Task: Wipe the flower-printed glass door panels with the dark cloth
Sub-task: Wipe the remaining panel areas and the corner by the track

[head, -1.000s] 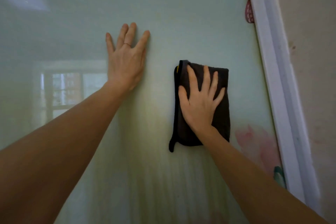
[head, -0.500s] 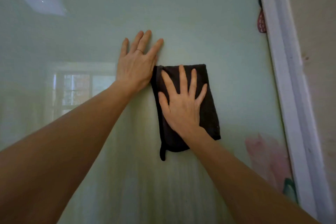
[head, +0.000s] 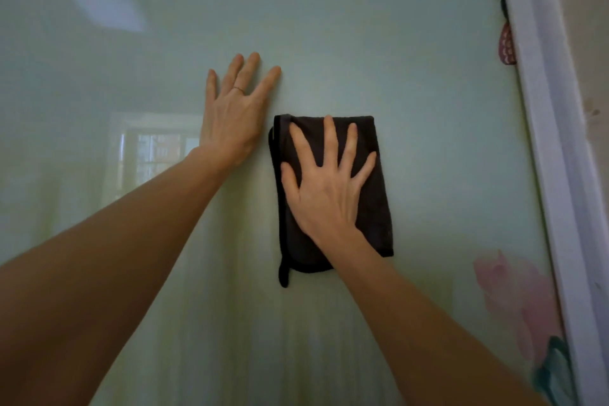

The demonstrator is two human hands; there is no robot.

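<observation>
While the right hand point(head: 324, 194) is pressing the dark cloth point(head: 372, 181) flat on the glass door panel point(head: 412, 53) with fingers point(head: 329, 138) spread, the left hand point(head: 235, 119) is bracing just beside it, fingers also spread; even pressure and overlapping passes toward the flower print point(head: 514, 300) would probably work best.

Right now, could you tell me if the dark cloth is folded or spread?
Folded: the dark cloth shows doubled layers along its left edge, pressed flat under the right hand.

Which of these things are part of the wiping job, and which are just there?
In the job: flower-printed glass door panel; dark cloth; right hand pressing it; left hand flat on the panel.
Just there: white door frame; wall; reddish object at the frame's edge.
</observation>
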